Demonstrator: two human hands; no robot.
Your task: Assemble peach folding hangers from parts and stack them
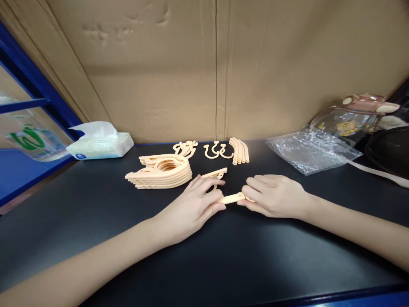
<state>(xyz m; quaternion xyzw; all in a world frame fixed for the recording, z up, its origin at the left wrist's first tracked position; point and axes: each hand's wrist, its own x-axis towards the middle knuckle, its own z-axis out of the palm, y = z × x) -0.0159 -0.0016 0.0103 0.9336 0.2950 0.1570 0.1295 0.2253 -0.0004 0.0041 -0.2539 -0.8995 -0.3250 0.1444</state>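
My left hand (pixel 200 197) is closed on a peach-coloured plastic hanger arm (pixel 232 198), thumb in front and fingers behind. My right hand (pixel 274 196) is curled round the arm's other end, by a round joint; a small curved peach bit shows under its fingers, the rest hidden. Just behind my left fingers another hanger arm (pixel 217 172) with a curved part lies partly covered; whether it joins the held arm I cannot tell. To the left sits a neat stack of folded hangers (pixel 164 182). Loose hooks (pixel 211 152) and a row of hanger arms (pixel 240 151) lie farther back.
A pile of hooks (pixel 185 148) lies behind the stack. A tissue pack (pixel 102 145) is at the back left, near a blue frame (pixel 30 70). On the right are a crumpled clear bag (pixel 309 149) and a white strap (pixel 377 169). Cardboard (pixel 159 85) walls off the black table (pixel 204 264).
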